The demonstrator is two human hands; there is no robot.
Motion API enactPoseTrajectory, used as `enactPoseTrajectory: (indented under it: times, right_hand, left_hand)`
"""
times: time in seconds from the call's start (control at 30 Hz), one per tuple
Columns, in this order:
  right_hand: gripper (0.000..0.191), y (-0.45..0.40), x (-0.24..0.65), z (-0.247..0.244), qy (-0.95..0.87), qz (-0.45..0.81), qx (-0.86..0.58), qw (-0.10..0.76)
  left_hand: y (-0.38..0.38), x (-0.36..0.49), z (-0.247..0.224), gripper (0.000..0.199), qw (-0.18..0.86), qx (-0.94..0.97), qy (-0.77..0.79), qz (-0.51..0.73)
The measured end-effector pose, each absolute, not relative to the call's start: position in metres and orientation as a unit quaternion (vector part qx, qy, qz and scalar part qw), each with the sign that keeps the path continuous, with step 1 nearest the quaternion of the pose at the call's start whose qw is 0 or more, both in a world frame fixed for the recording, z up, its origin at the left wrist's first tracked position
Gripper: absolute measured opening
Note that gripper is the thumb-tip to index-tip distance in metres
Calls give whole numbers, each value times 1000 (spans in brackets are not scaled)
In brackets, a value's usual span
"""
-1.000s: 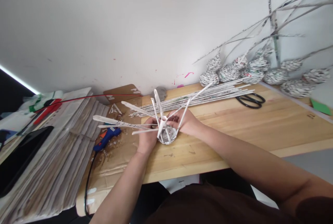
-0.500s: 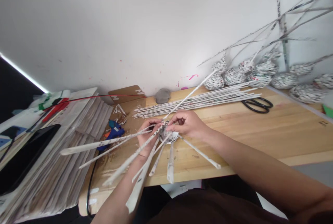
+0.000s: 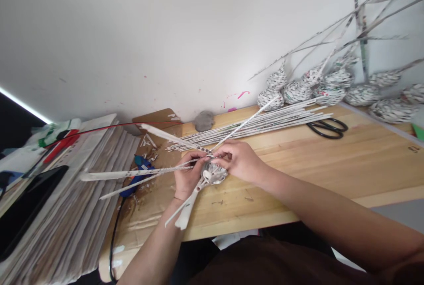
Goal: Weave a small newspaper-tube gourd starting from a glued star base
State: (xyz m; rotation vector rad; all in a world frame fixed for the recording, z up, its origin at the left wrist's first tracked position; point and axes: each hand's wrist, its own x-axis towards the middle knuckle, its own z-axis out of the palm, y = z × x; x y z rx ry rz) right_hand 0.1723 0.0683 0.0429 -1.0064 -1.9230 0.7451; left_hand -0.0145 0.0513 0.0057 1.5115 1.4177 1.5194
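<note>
A small round weaving of rolled newspaper (image 3: 217, 173) sits between my hands above the table, with several long paper tubes sticking out of it. My left hand (image 3: 189, 174) is closed around its left side, with tubes passing between thumb and fingers. My right hand (image 3: 240, 159) pinches at the upper rim, where the tubes cross; its fingertips nearly meet my left thumb. One thin paper tube (image 3: 245, 122) slants up and right from the rim. A wider flattened tube (image 3: 162, 134) points up and left. Another flat tube (image 3: 187, 211) hangs toward me.
Behind my hands lies a bundle of paper tubes (image 3: 265, 125), with black-handled scissors (image 3: 327, 128) at its right. Woven paper pieces (image 3: 298, 92) line the wall. A blue glue gun (image 3: 141, 172) lies left, beside a newspaper stack (image 3: 102, 188) bearing a black phone (image 3: 33, 205).
A flat tube that pointed toward me now points up and left. The tubes that fanned out at the lower right no longer show there. My hands stay at the weaving.
</note>
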Motion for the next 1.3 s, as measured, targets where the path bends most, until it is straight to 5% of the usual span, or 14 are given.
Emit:
enactPoseTrajectory:
  times: [0.53,0.7,1.3]
  right_hand:
    - [15,65,170,40,-789,223,-407,402]
    - [3,65,169,40,-782,207,-414,417]
    - [16,72,165,34,-627,479,-433,437]
  left_hand:
    - [45,-7,19,12,277,552,548,564]
    - [46,-6,17,14,286,552,534,573]
    - [44,-12,3,18,254,613,538,520]
